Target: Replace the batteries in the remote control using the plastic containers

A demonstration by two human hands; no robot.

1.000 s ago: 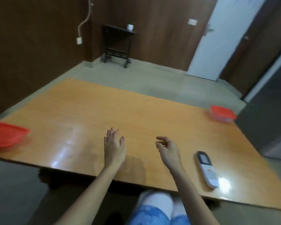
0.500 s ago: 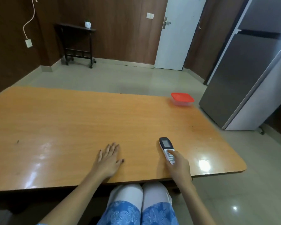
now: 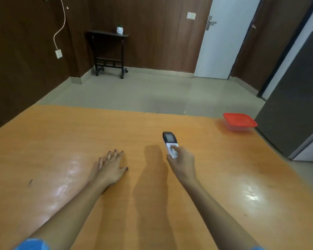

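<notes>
A white remote control [image 3: 169,142] with a dark screen end is lifted above the orange table [image 3: 61,141], its shadow falling to the left. My right hand [image 3: 182,164] grips its lower end, thumb on the buttons. My left hand [image 3: 110,167] lies flat on the table, palm down, fingers together, holding nothing. A clear plastic container with a red lid [image 3: 239,121] sits closed at the table's far right corner, well beyond my right hand.
A grey fridge [image 3: 296,105] stands right beside the table's right edge. Across the tiled floor are a dark side table [image 3: 108,51] with a small pot and a white door [image 3: 222,38]. The second red container is out of view.
My right hand reached the remote, closed on it and raised it off the table. The camera swung right then forward. The left hand stayed flat on the table.
</notes>
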